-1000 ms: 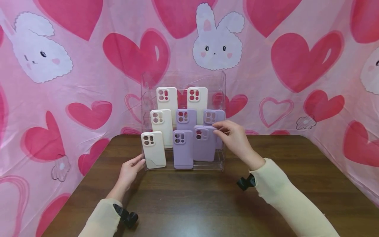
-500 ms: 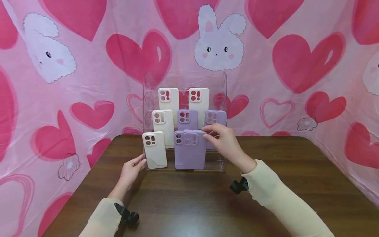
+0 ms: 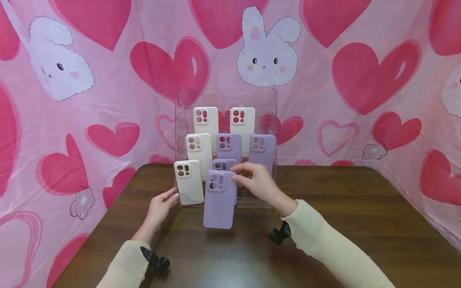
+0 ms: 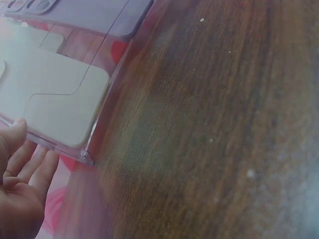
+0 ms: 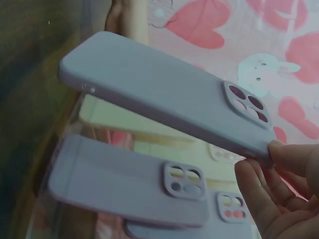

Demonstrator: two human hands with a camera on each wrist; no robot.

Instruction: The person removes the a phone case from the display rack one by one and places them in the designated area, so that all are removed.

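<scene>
My right hand (image 3: 257,180) pinches a purple phone case (image 3: 219,208) by its upper right corner, in front of the clear stepped display stand (image 3: 271,202). In the right wrist view this held case (image 5: 149,84) is tilted, with thumb and fingers at its camera end. Behind it, another purple case (image 3: 224,163) stands in the front row, mostly covered in the head view. My left hand (image 3: 160,206) grips the stand's lower left side edge, thumb in front and fingers behind, beside a cream phone case (image 3: 189,188). The left wrist view shows that cream case (image 4: 65,94) close to the thumb (image 4: 17,133).
Higher on the stand are a cream case (image 3: 199,154), two purple cases, one at the right (image 3: 263,150), and two white cases, one at the top (image 3: 243,124). The brown wooden table (image 3: 324,224) extends in front. A pink heart-patterned cloth (image 3: 309,92) hangs behind.
My right hand has carried the purple case left, down and toward me, away from the stand's front right. The purple case at the right behind is uncovered. The left hand keeps its place.
</scene>
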